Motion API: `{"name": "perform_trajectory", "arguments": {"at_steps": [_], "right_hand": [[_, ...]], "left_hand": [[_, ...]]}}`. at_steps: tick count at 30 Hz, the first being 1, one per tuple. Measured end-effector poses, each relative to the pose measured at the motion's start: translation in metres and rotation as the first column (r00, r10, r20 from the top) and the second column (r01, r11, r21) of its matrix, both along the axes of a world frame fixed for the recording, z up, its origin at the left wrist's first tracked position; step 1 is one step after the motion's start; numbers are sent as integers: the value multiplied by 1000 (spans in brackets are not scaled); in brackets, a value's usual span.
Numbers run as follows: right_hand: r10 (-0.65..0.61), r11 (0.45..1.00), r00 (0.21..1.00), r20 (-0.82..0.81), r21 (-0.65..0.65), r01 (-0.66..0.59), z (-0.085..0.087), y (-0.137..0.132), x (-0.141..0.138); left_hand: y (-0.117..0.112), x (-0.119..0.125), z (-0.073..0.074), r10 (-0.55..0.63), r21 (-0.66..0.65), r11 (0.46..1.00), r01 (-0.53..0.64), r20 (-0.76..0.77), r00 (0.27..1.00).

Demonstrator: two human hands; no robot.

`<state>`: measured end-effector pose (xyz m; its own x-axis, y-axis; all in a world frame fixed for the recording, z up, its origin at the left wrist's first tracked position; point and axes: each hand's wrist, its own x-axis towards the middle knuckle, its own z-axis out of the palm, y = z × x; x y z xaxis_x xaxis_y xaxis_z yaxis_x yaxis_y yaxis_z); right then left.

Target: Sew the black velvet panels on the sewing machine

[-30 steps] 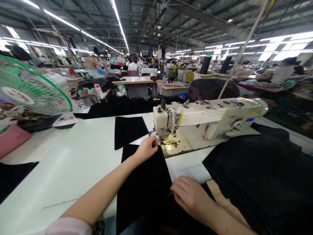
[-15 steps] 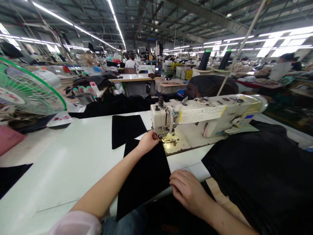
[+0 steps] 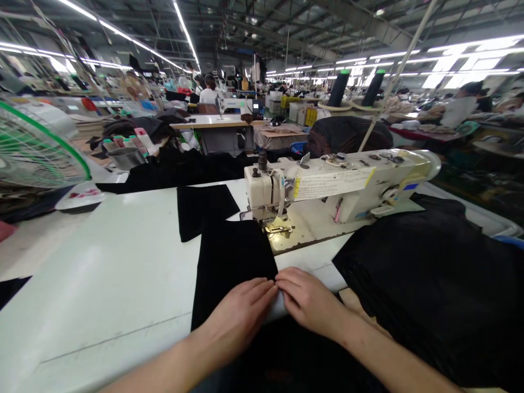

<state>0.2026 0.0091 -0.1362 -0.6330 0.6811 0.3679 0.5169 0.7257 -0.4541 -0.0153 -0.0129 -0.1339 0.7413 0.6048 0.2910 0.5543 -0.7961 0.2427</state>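
A black fabric panel (image 3: 233, 256) lies on the white table (image 3: 102, 273), its far corner beside the presser foot of the cream sewing machine (image 3: 327, 188). My left hand (image 3: 241, 314) rests flat on the panel's near right part, fingers stretched toward the edge. My right hand (image 3: 305, 300) meets it fingertip to fingertip at the panel's right edge, fingers curled and pinching the cloth. A second black piece (image 3: 202, 210) lies behind the panel.
A thick stack of black fabric (image 3: 429, 278) fills the right side. A green-rimmed fan (image 3: 36, 147) stands at the left. More black cloth (image 3: 172, 169) lies along the table's far edge. Other workers and sewing stations are in the background.
My left hand left the panel's far corner by the needle and came back to the near right edge, joining my right hand. The view shifted slightly right.
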Motion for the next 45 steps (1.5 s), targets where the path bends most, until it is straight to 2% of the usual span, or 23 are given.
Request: {"name": "perform_trajectory", "arguments": {"at_steps": [3,6,11,16,19,22,24,26,28,29,30,31,33,34,36,39,41,43,44,45], "right_hand": [[-15,999,1000,4,36,15,-1,20,-8],[-50,996,998,27,74,48,-1,39,-15],[-129,987,989,71,107,121,1,65,-23],[-203,974,972,117,122,189,0,90,-31],[-242,966,963,122,124,227,2,92,-37],[-266,959,959,101,129,252,16,73,-37],[-291,949,954,80,149,277,31,53,-26],[-367,918,927,78,195,346,47,32,1],[-515,842,849,117,255,476,59,17,41],[-610,778,780,138,290,557,61,13,65],[-700,705,694,168,312,636,62,10,90],[-753,655,625,205,323,683,60,10,113],[-782,621,561,271,261,739,51,13,152],[-766,633,579,279,170,756,46,15,165],[-731,658,621,283,51,751,36,19,179],[-731,659,628,268,39,751,28,19,181],[-747,640,621,238,0,769,30,19,182],[-781,582,590,203,-102,806,35,18,184],[-819,535,547,173,-113,837,39,17,184],[-860,489,494,127,-71,869,45,15,181]], "left_hand": [[29,-6,8,14,-68,998,-10,51,999],[52,-10,15,27,-71,997,-22,67,997],[78,-16,15,28,-59,998,-23,79,997],[109,-22,15,80,-80,994,-74,77,994],[125,-24,16,120,-78,990,-115,61,991],[132,-25,15,149,-74,987,-146,46,988],[129,-24,10,197,-43,980,-195,39,980],[122,-25,3,343,13,939,-343,9,939],[117,-29,-5,515,50,857,-513,-53,855],[116,-33,-8,572,54,820,-570,-88,815],[117,-39,-11,601,48,799,-600,-118,791],[120,-46,-12,614,43,788,-614,-138,778],[130,-65,-10,626,44,778,-627,-145,766],[136,-76,-8,636,47,770,-637,-140,759],[146,-99,-1,652,51,756,-652,-138,746],[150,-125,10,648,70,761,-645,-150,747],[143,-130,17,627,95,778,-621,-150,764],[129,-124,22,602,122,798,-590,-146,785],[121,-118,25,587,132,809,-572,-141,797],[111,-109,27,562,137,826,-547,-128,817]]}}
